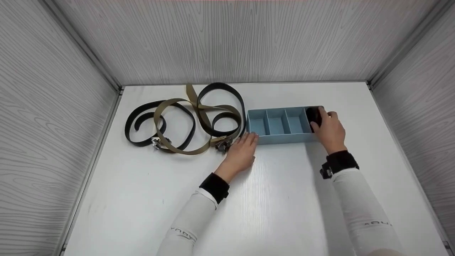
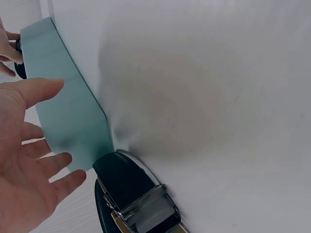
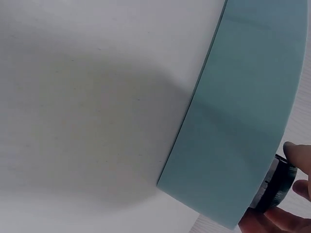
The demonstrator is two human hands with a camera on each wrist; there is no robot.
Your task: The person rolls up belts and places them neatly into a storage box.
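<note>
A light-blue organizer box [image 1: 288, 138] with a row of compartments lies on the white table. My right hand [image 1: 330, 131] is at its right end, thumb and fingers around a rolled dark belt [image 3: 278, 187] in the rightmost compartment. In the right wrist view, the coil stands a little above the box rim. My left hand [image 1: 241, 153] has its fingers extended at the box's front left corner, palm near the table. Just left of those fingers is a belt buckle [image 1: 224, 144], seen larger as a silver buckle [image 2: 150, 211] in the left wrist view.
Left of the box, loosely looped belts overlap: a black belt [image 1: 129, 124] with a silver buckle [image 1: 156, 143], a tan belt [image 1: 185, 153], and another black belt [image 1: 220, 85] against the box's left end. Grey wood-grain panels [image 1: 227, 42] enclose the table at the back and sides.
</note>
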